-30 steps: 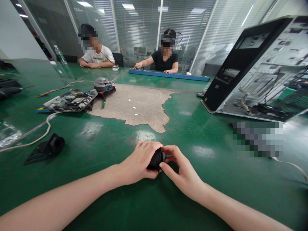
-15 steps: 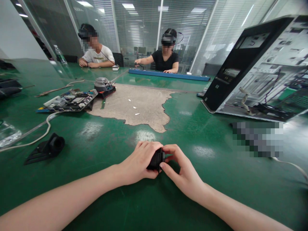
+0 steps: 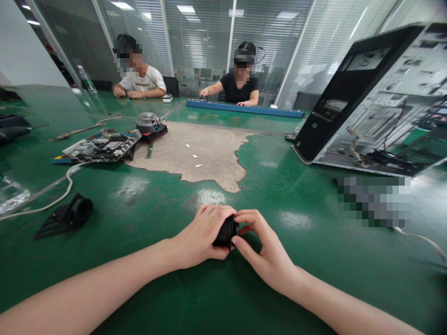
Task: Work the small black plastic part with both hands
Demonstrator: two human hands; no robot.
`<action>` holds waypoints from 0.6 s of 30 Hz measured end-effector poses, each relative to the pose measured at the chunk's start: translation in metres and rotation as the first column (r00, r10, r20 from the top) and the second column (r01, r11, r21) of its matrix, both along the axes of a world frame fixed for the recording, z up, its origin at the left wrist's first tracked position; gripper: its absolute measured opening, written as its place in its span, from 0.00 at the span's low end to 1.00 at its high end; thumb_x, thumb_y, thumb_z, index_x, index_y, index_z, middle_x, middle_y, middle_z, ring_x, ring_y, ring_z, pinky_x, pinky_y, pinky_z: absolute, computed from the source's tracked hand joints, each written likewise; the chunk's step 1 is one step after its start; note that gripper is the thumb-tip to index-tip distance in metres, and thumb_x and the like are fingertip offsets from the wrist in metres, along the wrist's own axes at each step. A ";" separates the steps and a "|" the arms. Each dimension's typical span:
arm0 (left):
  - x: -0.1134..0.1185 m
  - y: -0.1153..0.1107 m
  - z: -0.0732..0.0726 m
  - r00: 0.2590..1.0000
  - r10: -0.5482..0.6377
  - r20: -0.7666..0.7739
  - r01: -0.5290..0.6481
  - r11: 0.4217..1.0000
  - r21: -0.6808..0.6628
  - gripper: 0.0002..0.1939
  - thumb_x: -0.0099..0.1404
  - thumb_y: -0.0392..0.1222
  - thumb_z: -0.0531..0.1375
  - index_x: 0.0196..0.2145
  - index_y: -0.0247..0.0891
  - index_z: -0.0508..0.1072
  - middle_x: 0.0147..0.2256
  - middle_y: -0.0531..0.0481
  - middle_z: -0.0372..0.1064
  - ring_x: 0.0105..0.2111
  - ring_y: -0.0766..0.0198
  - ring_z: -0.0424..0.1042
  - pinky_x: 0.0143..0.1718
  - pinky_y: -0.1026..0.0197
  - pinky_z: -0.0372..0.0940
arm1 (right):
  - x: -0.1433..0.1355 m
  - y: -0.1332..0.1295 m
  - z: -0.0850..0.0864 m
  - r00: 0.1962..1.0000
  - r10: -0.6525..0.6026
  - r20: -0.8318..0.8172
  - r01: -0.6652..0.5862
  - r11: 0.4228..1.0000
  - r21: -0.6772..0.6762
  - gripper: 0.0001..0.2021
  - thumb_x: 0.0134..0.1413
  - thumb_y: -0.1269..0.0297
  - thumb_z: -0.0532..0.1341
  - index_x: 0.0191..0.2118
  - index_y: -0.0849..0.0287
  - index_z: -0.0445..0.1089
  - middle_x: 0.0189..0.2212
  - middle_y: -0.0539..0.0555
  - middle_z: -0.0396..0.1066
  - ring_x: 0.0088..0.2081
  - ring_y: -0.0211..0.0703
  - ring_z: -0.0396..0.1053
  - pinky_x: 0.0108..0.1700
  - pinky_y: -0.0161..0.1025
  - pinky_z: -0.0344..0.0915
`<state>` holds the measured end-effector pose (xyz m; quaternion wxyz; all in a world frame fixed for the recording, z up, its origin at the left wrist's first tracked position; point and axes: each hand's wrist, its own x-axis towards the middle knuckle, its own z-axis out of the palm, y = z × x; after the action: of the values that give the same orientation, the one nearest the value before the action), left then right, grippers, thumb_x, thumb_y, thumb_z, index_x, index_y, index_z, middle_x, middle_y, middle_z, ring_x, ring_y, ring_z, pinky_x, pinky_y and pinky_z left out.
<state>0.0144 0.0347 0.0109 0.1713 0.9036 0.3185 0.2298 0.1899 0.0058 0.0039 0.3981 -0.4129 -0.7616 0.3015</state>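
Observation:
Between my hands is a small black boxy part; its exact kind is hard to make out because my fingers cover much of it. My left hand wraps over its left side, the thumb underneath. On the right edge of the part, my right hand has its thumb and index finger closed in a pinch. Both hands are low over the green table. A black funnel-like plastic piece lies to the left, apart from my hands.
Left: a circuit board, a round cooler-like unit, a pale cable. An open computer case stands at right. A bare brown patch marks the tabletop. Two people sit opposite, near a long blue bar.
My hands and the black part stay almost in the same place. Across the table, a person's hand near the blue bar has shifted slightly to the right.

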 end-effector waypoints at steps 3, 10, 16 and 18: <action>0.000 0.000 -0.003 1.000 0.002 0.011 -0.002 1.000 0.002 0.31 0.50 0.34 0.58 0.49 0.42 0.49 0.47 0.47 0.59 0.45 0.56 0.60 0.46 0.52 0.52 | 0.000 0.000 -0.001 1.000 -0.005 0.014 0.005 0.999 -0.053 0.15 0.50 0.70 0.55 0.45 0.55 0.56 0.39 0.54 0.62 0.40 0.42 0.64 0.40 0.41 0.67; 0.000 0.000 0.001 1.000 0.000 -0.013 0.000 1.000 0.007 0.30 0.51 0.35 0.58 0.49 0.41 0.49 0.48 0.46 0.59 0.45 0.55 0.60 0.46 0.52 0.52 | 0.001 0.000 -0.002 0.999 0.023 -0.032 -0.026 0.996 -0.083 0.11 0.52 0.70 0.55 0.43 0.55 0.58 0.39 0.52 0.62 0.40 0.39 0.64 0.41 0.39 0.66; 0.000 0.000 0.000 1.000 0.000 -0.020 0.000 1.000 -0.001 0.30 0.52 0.36 0.59 0.49 0.41 0.49 0.47 0.46 0.59 0.44 0.56 0.61 0.45 0.53 0.53 | 0.001 0.000 -0.003 0.999 0.018 -0.039 -0.019 1.000 -0.013 0.10 0.52 0.71 0.55 0.41 0.55 0.59 0.42 0.53 0.59 0.43 0.40 0.62 0.41 0.38 0.66; 0.000 0.000 -0.001 1.000 0.002 -0.006 -0.002 1.000 0.004 0.31 0.51 0.35 0.59 0.49 0.41 0.49 0.47 0.47 0.59 0.45 0.56 0.60 0.46 0.53 0.52 | 0.000 0.001 -0.003 0.999 0.013 -0.036 -0.015 0.998 -0.056 0.13 0.51 0.71 0.55 0.44 0.55 0.57 0.41 0.53 0.60 0.43 0.40 0.62 0.41 0.39 0.66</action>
<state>0.0147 0.0349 0.0099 0.1685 0.9042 0.3195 0.2278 0.1900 0.0064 0.0006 0.3979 -0.4130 -0.7485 0.3329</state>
